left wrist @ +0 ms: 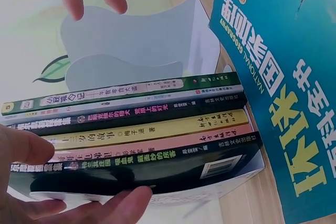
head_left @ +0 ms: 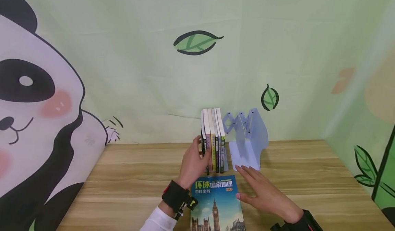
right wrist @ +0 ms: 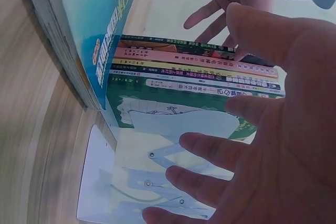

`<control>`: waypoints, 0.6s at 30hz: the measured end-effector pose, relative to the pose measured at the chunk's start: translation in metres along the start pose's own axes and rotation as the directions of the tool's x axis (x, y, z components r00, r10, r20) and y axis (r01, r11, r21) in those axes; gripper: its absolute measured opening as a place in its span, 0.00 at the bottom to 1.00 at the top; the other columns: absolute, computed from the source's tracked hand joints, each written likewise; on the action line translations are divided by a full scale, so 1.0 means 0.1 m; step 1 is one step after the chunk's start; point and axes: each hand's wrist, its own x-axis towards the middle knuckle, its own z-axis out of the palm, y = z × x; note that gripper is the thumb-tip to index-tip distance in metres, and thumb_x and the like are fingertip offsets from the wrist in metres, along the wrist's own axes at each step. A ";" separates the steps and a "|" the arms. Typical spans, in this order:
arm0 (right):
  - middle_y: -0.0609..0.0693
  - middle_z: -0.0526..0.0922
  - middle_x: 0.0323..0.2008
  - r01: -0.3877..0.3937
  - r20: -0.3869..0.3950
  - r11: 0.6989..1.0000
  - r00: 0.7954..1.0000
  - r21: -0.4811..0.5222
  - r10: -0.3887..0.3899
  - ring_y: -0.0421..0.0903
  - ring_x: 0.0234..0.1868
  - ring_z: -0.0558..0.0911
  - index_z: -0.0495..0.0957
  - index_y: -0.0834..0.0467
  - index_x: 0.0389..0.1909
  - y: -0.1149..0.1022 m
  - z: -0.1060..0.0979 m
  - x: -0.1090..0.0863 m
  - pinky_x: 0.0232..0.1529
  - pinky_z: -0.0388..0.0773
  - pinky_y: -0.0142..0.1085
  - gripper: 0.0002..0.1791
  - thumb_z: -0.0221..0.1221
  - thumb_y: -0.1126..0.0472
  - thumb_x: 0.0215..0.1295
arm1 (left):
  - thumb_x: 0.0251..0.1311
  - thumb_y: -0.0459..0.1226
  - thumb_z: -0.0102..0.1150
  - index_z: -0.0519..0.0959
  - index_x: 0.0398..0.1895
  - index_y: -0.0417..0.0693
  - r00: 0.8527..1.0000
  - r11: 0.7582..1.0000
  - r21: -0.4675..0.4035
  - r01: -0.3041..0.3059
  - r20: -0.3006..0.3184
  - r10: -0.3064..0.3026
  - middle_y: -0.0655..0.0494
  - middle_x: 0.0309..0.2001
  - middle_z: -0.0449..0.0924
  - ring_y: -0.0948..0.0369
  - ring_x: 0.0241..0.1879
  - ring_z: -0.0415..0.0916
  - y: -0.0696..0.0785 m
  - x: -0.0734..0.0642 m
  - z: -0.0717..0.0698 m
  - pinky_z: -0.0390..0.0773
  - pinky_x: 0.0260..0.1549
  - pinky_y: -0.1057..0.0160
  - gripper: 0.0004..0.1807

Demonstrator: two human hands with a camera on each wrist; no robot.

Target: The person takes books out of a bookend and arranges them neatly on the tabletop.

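Observation:
Several slim books stand upright in a row, spines facing me. At the left end of the row is my left hand, its thumb over the spines and its fingers extended along the outer side of a black book. A pale blue expandable bookend with a crisscross lattice stretches right from the row. My right hand is spread, palm toward the books, with fingertips near the bookend's front edge and nothing held. Between my wrists lies a thick blue book with a clock tower on its cover.
All of this sits on a wood-grain table. Behind it hangs a pale green backdrop with a printed panda at left and printed leaves. A black band circles my left wrist.

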 end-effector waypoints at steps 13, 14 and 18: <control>0.62 0.58 0.75 -0.009 0.012 1.000 1.000 -0.003 0.010 0.68 0.74 0.57 0.51 0.49 0.78 0.00 0.02 0.00 0.65 0.60 0.68 0.43 0.53 0.37 0.68 | 0.71 0.40 0.49 0.43 0.80 0.51 1.000 1.000 0.011 -0.024 0.007 0.024 0.40 0.65 0.73 0.56 0.32 0.81 -0.02 0.06 0.05 0.76 0.18 0.66 0.39; 0.62 0.58 0.75 -0.010 0.011 1.000 1.000 -0.005 0.010 0.68 0.74 0.58 0.51 0.49 0.78 0.00 0.02 0.00 0.65 0.60 0.67 0.43 0.53 0.37 0.68 | 0.71 0.40 0.49 0.43 0.80 0.51 1.000 1.000 0.013 -0.022 0.008 0.021 0.40 0.64 0.73 0.57 0.32 0.81 -0.02 0.07 0.06 0.75 0.17 0.66 0.40; 0.62 0.58 0.75 -0.006 0.013 1.000 1.000 -0.013 0.006 0.66 0.73 0.60 0.51 0.50 0.78 0.01 0.03 0.01 0.64 0.63 0.66 0.43 0.53 0.37 0.68 | 0.70 0.39 0.50 0.43 0.80 0.49 1.000 0.999 0.024 -0.021 0.009 0.021 0.40 0.64 0.73 0.59 0.31 0.81 -0.04 0.07 0.07 0.74 0.16 0.68 0.40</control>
